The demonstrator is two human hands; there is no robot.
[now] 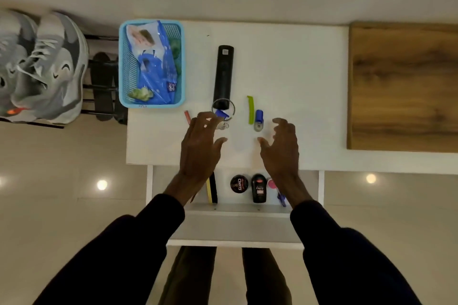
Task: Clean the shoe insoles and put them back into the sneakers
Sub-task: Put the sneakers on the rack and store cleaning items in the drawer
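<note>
Your left hand (200,142) and right hand (281,148) hover loose-fingered, holding nothing, above the white table (297,82), while the grey sneakers (44,64) sit left of the blue basket (123,64).

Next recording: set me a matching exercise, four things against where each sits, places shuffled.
Things: 1 sneakers; 2 blue pack; 3 polish tin; 4 green clip.
Places: A in the open drawer; B on the white tabletop; C on the rack, far left; D in the blue basket.
Pairs: 1-C; 2-D; 3-A; 4-B.
</note>
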